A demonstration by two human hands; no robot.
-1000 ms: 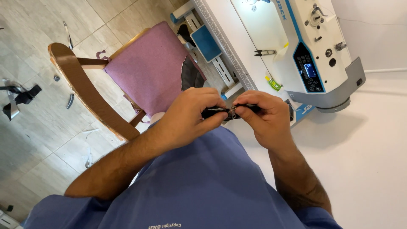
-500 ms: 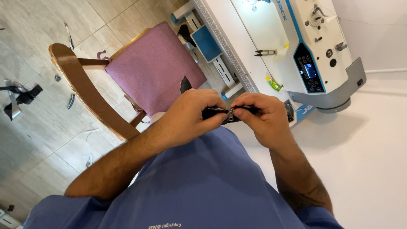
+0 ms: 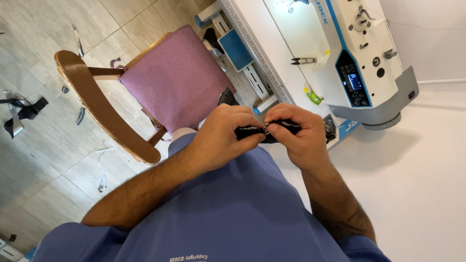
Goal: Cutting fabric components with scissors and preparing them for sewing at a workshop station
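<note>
My left hand (image 3: 224, 137) and my right hand (image 3: 297, 134) meet in front of my chest, both pinching a small black strip of fabric (image 3: 251, 132) with a little metal piece (image 3: 266, 125) at the point where the fingertips touch. Most of the strip is hidden inside my fingers. I wear a blue short-sleeved shirt (image 3: 228, 218). The hands hover above the near edge of a white sewing table (image 3: 272, 53).
A white and blue sewing machine (image 3: 359, 63) stands on the table, with small thread snips (image 3: 303, 60) and a green tube (image 3: 314, 96) beside it. A wooden chair with a pink seat (image 3: 174, 82) stands to the left. Black fabric scraps (image 3: 24, 112) lie on the tiled floor.
Both hands have stayed together on the black strip, with only small finger shifts. The view has hardly moved.
</note>
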